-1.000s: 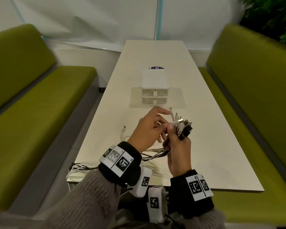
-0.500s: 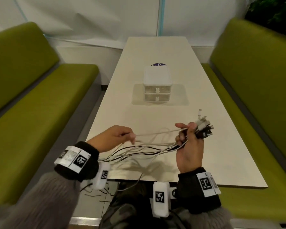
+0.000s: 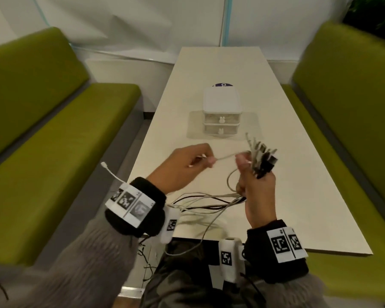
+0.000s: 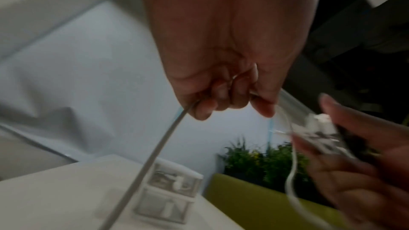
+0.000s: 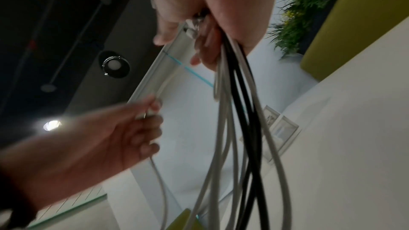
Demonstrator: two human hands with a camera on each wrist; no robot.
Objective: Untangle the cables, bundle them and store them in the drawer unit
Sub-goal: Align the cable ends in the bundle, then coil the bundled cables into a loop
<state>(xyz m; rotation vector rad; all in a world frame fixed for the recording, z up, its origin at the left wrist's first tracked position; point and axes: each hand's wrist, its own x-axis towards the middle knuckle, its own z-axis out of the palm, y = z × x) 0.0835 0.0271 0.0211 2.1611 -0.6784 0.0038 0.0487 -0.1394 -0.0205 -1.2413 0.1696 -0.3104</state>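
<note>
My right hand (image 3: 252, 174) is raised above the table and grips a bunch of white and black cables (image 3: 209, 202) just below their plugs (image 3: 262, 155), which fan out above the fist. From the right wrist view the cables (image 5: 239, 111) hang down in long loops. My left hand (image 3: 187, 165) pinches one white cable (image 3: 226, 156) that runs taut across to the right hand; the left wrist view shows the same cable (image 4: 155, 155) trailing from the curled fingers (image 4: 219, 93). A white plug end (image 3: 105, 166) sticks out beyond the left wrist. The white two-drawer unit (image 3: 221, 112) stands mid-table with both drawers closed.
The cream table (image 3: 298, 174) runs away from me between two green benches (image 3: 53, 141) (image 3: 353, 107). Cable loops (image 3: 187, 252) hang off the near table edge over my lap. A dark round sticker (image 3: 223, 84) lies behind the drawer unit. Plants (image 3: 373, 16) stand at the far right.
My left hand has moved back in from the left toward the right hand, sliding along the white cable. The right hand has kept its grip and lifted the plugs slightly.
</note>
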